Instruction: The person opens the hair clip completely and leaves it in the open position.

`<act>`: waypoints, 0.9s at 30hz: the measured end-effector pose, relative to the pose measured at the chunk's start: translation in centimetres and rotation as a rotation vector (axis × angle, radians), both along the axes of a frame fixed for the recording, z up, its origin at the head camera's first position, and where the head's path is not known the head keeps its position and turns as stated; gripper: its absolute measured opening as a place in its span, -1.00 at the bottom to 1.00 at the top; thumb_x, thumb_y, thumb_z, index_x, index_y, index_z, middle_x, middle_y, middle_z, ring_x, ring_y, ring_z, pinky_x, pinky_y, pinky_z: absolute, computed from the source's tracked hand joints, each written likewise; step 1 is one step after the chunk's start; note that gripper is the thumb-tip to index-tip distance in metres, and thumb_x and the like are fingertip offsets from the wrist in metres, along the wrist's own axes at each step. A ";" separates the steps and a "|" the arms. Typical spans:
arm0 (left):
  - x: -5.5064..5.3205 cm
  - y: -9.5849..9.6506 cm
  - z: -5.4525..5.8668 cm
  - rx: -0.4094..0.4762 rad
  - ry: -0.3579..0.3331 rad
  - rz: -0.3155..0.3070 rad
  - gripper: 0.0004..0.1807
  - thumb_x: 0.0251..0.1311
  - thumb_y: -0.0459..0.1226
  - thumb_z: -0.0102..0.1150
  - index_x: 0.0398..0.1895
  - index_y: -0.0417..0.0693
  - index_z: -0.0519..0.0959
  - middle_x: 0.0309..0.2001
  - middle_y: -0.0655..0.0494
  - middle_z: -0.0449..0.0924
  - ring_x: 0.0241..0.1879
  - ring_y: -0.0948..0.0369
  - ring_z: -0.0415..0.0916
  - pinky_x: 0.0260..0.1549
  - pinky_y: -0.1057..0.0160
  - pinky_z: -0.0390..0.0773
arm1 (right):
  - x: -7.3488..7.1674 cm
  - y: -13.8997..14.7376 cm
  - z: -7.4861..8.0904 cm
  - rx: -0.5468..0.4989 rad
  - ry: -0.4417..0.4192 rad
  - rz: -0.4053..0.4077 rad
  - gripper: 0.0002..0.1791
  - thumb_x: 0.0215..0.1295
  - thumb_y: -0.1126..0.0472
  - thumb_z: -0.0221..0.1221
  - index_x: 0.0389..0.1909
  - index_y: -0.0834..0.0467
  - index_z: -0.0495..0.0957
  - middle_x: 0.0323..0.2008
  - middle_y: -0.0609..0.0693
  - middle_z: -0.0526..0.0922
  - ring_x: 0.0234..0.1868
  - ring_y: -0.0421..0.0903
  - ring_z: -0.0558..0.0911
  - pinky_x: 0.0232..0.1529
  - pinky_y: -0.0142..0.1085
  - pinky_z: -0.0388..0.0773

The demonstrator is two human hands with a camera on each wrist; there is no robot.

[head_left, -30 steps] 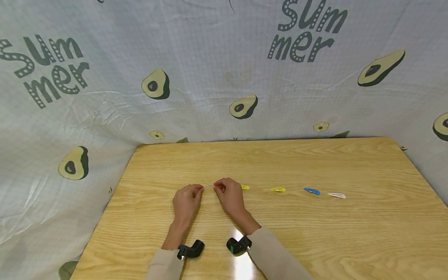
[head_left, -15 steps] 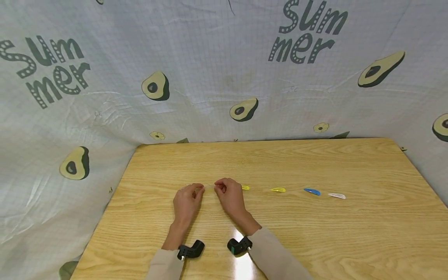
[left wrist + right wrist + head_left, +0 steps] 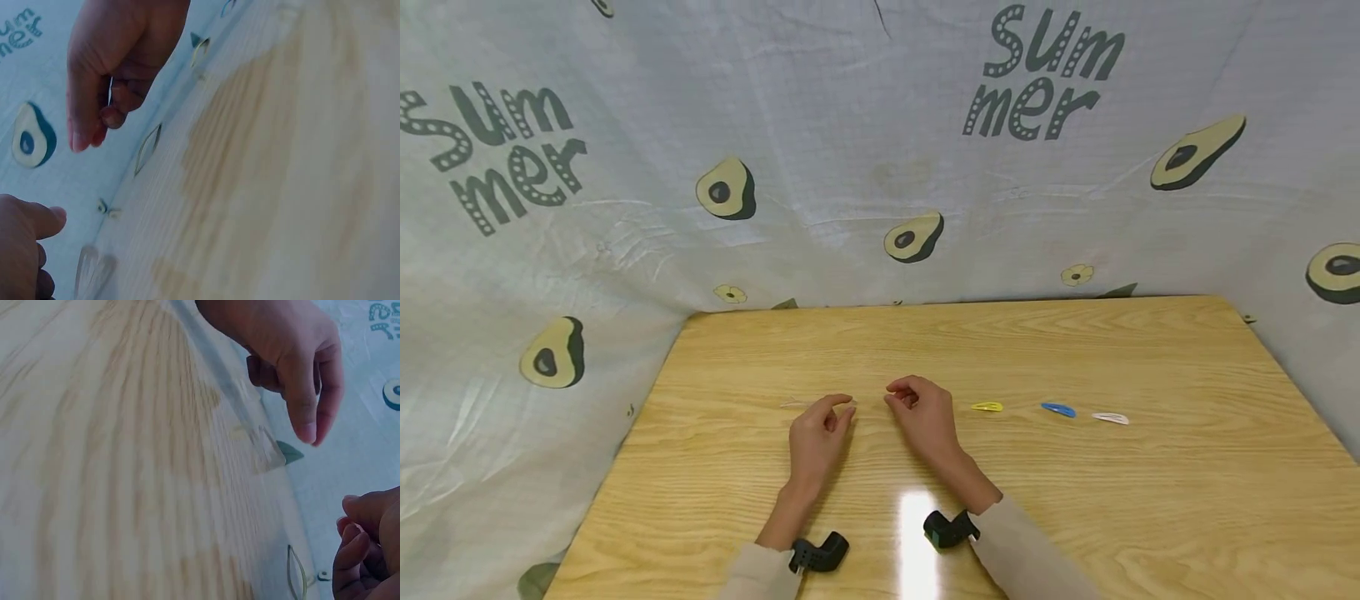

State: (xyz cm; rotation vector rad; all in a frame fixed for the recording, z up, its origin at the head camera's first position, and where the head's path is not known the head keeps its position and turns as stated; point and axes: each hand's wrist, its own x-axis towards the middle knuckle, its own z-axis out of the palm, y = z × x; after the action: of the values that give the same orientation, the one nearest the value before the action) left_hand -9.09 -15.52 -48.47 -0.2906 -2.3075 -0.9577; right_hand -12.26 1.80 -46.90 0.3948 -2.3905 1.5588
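In the head view my left hand (image 3: pixel 820 442) hovers over the wooden table, thumb and forefinger apart, nothing between them. Beside its fingertips lies a thin, pale, see-through looped strip (image 3: pixel 793 403), partly hidden by the hand; its exact kind is unclear. The looped end (image 3: pixel 270 450) shows in the right wrist view. My right hand (image 3: pixel 922 417) is bent a little to the right, thumb and forefinger slightly parted, with nothing visible in them. A yellow hair clip (image 3: pixel 148 150) lies close by in the left wrist view; from the head the right hand hides it.
To the right, in a loose row, lie another yellow hair clip (image 3: pixel 987 407), a blue hair clip (image 3: pixel 1058 409) and a white hair clip (image 3: pixel 1110 418). A pale avocado-print cloth (image 3: pixel 820 167) hangs behind the wooden table (image 3: pixel 1150 500).
Both hands pinched the thin strip earlier; now they have let go. The right hand has shifted right, over the nearer yellow clip. The head view has shifted slightly.
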 end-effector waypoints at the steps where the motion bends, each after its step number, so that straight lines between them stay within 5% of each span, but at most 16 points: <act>1: 0.1 0.4 0.0 0.030 -0.015 -0.021 -0.82 -0.02 -0.47 0.40 -0.30 -0.24 0.66 -0.71 0.28 0.22 -0.71 0.42 0.09 -0.74 0.41 0.20 | 0.1 0.4 0.0 0.004 -0.008 0.001 -0.92 0.12 0.35 0.35 -0.35 0.23 0.67 -0.52 -0.12 0.57 -0.52 -0.22 0.52 -0.48 -0.37 0.48; 6: 0.4 2.3 0.4 0.142 -0.084 -0.100 -0.83 0.01 -0.50 0.36 -0.28 -0.29 0.65 -0.70 0.26 0.22 -0.69 0.42 0.10 -0.72 0.42 0.20 | 0.3 2.3 -0.5 0.016 -0.037 -0.004 -0.92 0.14 0.32 0.35 -0.34 0.21 0.66 -0.53 -0.13 0.56 -0.54 -0.25 0.50 -0.49 -0.39 0.47; 13: 0.0 4.2 0.6 0.180 -0.193 -0.128 -0.83 0.05 -0.45 0.36 -0.25 -0.27 0.65 -0.69 0.24 0.29 -0.68 0.40 0.16 -0.68 0.42 0.23 | 0.5 4.3 -0.6 0.019 -0.081 -0.014 -0.89 0.14 0.33 0.34 -0.30 0.23 0.66 -0.51 -0.08 0.58 -0.53 -0.21 0.52 -0.47 -0.36 0.49; 20: -0.9 5.3 -0.2 0.138 -0.295 -0.056 -0.81 0.09 -0.36 0.36 -0.22 -0.22 0.66 -0.66 0.23 0.33 -0.68 0.39 0.19 -0.66 0.39 0.27 | 0.2 4.5 -1.5 0.073 -0.157 -0.005 -0.88 0.17 0.26 0.33 -0.27 0.18 0.67 -0.49 -0.09 0.59 -0.51 -0.22 0.53 -0.43 -0.32 0.50; 27: -1.3 6.1 -0.2 0.024 -0.330 0.013 -0.79 0.11 -0.26 0.36 -0.19 -0.13 0.67 -0.71 0.29 0.28 -0.76 0.39 0.12 -0.75 0.39 0.17 | 0.1 4.5 -1.9 0.142 -0.093 -0.052 -0.88 0.15 0.23 0.35 -0.29 0.16 0.68 -0.54 -0.14 0.53 -0.57 -0.22 0.44 -0.50 -0.32 0.40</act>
State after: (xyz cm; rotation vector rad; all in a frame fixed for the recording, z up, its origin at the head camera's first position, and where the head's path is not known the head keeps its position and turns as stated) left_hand -10.35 -9.43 -48.71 -0.1129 -2.5877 -1.0935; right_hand -12.19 6.32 -48.82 0.2905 -2.5702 1.4193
